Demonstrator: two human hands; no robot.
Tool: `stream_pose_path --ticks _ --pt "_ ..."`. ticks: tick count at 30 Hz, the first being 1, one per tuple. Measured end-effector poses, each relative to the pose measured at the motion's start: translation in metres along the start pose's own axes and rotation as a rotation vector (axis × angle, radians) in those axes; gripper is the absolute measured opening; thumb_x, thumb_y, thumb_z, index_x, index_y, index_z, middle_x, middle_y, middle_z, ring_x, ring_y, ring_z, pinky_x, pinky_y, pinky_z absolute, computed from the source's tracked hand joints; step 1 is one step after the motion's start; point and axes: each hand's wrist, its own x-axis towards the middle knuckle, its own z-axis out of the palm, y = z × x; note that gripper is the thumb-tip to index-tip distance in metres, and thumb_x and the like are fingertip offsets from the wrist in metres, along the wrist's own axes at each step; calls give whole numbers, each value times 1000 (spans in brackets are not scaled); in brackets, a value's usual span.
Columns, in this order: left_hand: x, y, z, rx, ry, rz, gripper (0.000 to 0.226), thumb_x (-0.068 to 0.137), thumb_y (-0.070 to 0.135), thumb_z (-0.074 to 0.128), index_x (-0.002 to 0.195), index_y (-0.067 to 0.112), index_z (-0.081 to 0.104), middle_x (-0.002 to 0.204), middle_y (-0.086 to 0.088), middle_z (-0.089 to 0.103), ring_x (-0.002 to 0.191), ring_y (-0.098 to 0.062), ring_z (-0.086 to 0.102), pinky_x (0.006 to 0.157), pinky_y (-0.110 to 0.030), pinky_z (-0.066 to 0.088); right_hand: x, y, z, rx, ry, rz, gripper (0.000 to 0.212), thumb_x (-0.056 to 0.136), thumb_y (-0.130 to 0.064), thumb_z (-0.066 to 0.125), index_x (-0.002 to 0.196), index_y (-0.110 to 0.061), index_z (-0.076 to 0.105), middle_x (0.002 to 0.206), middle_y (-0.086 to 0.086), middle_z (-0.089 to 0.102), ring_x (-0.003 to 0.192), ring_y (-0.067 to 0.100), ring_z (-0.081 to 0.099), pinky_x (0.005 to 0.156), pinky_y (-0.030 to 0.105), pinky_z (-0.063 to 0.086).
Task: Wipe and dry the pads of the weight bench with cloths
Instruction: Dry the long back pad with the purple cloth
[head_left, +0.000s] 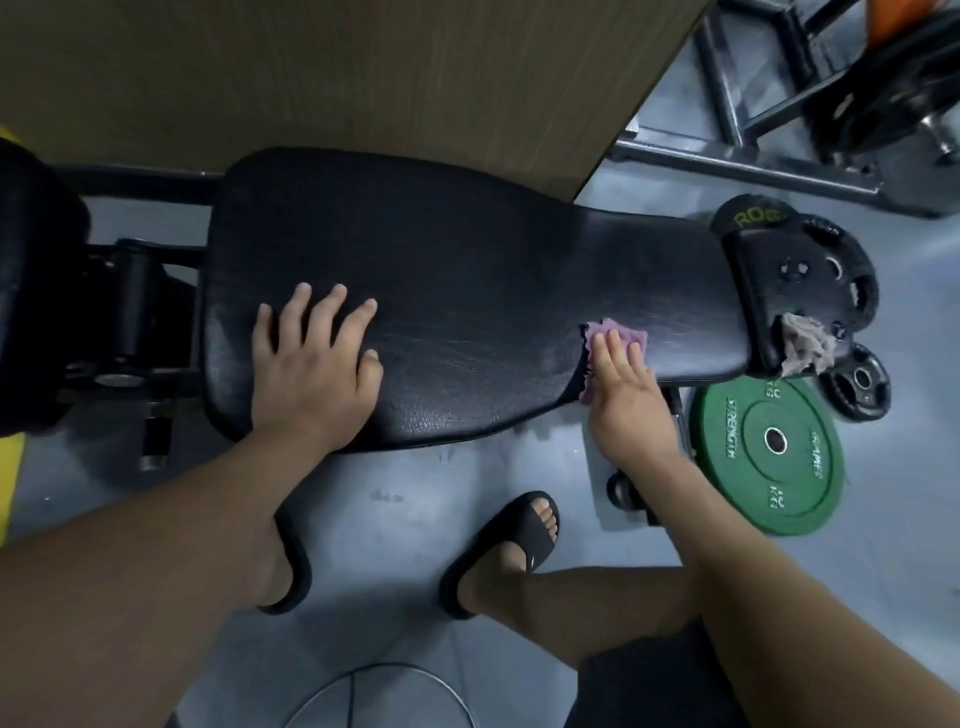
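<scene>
Pad (467, 291): long, black, lying across your view, wide at the left, narrow at the right. Your left hand (311, 369): flat on the pad's wide part near its front edge, fingers spread, holding nothing. Your right hand (626, 389): fingers straight, pressing the purple cloth (621, 328) onto the pad's narrow part at the front edge; the cloth hangs partly over that edge. Beige cloth (802, 349): crumpled at the pad's right end. Green plate (727, 447): flat on the floor below that end, black plates (836, 270) beyond it.
</scene>
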Motion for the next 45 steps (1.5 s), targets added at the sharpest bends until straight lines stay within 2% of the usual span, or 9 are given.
stream_pose_path --ticks 7,13,21,27,30,34,37,40,45 --pt "12 -23 -36 -156 -285 36 54 99 34 49 153 31 41 164 4 31 154 -23 15 126 -52 7 -45 -135 38 133 75 -307 72 80 -2 51 152 -3 43 159 15 38 148 46 30 121 55 27" --pt "7 -82 -81 -67 -355 2 54 98 34 53 149 21 43 151 -2 41 142 -26 32 115 -46 32 -37 -139 30 -78 -54 -752 69 90 -15 40 159 -20 33 165 1 30 153 28 24 123 43 22" --pt "-13 -113 -82 -222 -409 -24 54 99 27 56 151 20 45 161 5 31 146 -20 32 115 -44 39 43 -184 10 -15 3 -373 65 103 -22 40 163 -16 15 170 3 13 156 33 8 126 47 13" --pt "-1 -118 -78 -289 -332 -38 44 94 24 60 138 18 59 147 4 46 137 -18 41 112 -40 40 -13 -196 33 -92 -54 -954 65 97 -18 51 159 -17 32 166 3 28 155 28 19 125 43 17" --pt "4 -118 -80 -295 -349 -35 41 95 24 59 136 19 60 142 7 47 134 -15 41 111 -40 41 33 -186 18 -128 4 -829 67 97 -17 45 161 -23 26 168 -2 23 156 23 18 125 44 18" --pt "4 -120 -81 -290 -364 -18 42 97 26 58 138 20 58 142 9 46 133 -13 41 110 -39 42 82 -214 6 -72 52 -433 71 100 -16 46 161 -2 13 168 14 17 155 35 13 127 43 12" --pt "5 -122 -83 -290 -379 -6 43 97 27 58 139 21 58 143 12 45 133 -12 42 110 -35 42 47 -236 24 -129 158 -689 82 81 -9 67 152 10 31 158 26 36 147 45 31 124 52 24" --pt "7 -127 -85 -278 -422 7 44 99 30 57 142 22 57 150 13 40 135 -11 44 112 -36 40 0 -225 36 -171 23 -1021 82 81 -9 63 156 -2 31 164 16 29 154 34 20 125 48 21" --pt "10 -134 -87 -281 -481 4 42 100 32 55 142 26 56 156 17 33 134 -11 46 112 -35 41 64 -218 13 -179 -8 -888 81 90 -14 54 162 -25 20 170 -3 15 157 21 9 127 46 13"
